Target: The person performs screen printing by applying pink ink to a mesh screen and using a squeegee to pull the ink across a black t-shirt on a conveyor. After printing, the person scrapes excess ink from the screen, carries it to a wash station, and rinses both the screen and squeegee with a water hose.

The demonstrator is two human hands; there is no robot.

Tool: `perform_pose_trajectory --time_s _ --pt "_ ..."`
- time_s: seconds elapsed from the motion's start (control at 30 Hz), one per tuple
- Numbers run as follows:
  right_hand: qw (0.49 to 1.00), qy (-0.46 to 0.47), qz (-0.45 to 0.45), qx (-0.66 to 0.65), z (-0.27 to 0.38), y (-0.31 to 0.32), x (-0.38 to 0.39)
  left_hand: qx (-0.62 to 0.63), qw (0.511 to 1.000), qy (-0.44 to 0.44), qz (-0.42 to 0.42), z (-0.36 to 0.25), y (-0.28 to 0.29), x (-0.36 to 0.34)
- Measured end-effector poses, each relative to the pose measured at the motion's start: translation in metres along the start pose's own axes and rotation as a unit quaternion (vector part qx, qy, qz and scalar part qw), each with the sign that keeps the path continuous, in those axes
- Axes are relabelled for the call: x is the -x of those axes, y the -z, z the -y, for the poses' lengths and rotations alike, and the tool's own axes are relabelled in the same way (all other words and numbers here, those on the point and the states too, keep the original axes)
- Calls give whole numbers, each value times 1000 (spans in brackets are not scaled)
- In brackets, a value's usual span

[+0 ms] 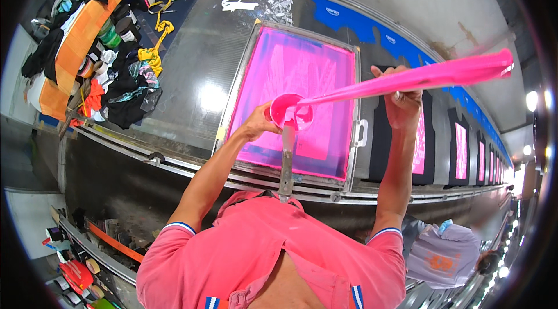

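Observation:
My left hand (260,122) is wrapped round the side of a small tub (278,110) of bright pink ink, held above a framed printing screen (334,135). A flat metal spatula (286,164) stands in the tub, its lower end pointing back toward my chest. In my right hand (402,106) is a long squeegee (453,72) coated in pink ink, gripped near its middle. One end of the squeegee reaches the tub's mouth, and the other sticks out to the far right. Pink ink covers much of the screen's mesh, with a faint pattern showing.
Black fabric pieces with pink prints (461,149) lie in a row along the long table to the right. Ink pots (127,29), rags (131,85) and yellow tape crowd the table's left end. Another person (444,254) in a grey shirt is at the lower right.

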State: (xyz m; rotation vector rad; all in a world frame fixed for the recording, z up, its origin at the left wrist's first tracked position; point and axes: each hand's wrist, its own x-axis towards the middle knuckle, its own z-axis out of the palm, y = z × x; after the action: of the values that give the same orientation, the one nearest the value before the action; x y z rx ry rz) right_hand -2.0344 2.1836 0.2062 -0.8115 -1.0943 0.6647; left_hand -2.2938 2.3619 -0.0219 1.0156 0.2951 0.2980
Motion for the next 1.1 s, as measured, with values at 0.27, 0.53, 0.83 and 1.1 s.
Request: perform_pose_trajectory --time_s 0.27,0.53,0.83,1.1 --pt "994 106 15 26 8 -27 -1 24 991 -115 -63 -27 -20 -7" --pt "973 215 -25 76 13 -43 12 60 983 -158 -68 -59 -41 -15" --pt "952 257 -65 154 -12 -44 15 52 977 -204 -18 -93 -76 -8" --pt "950 183 -140 210 -92 -8 21 27 975 -220 -33 -115 -101 25"
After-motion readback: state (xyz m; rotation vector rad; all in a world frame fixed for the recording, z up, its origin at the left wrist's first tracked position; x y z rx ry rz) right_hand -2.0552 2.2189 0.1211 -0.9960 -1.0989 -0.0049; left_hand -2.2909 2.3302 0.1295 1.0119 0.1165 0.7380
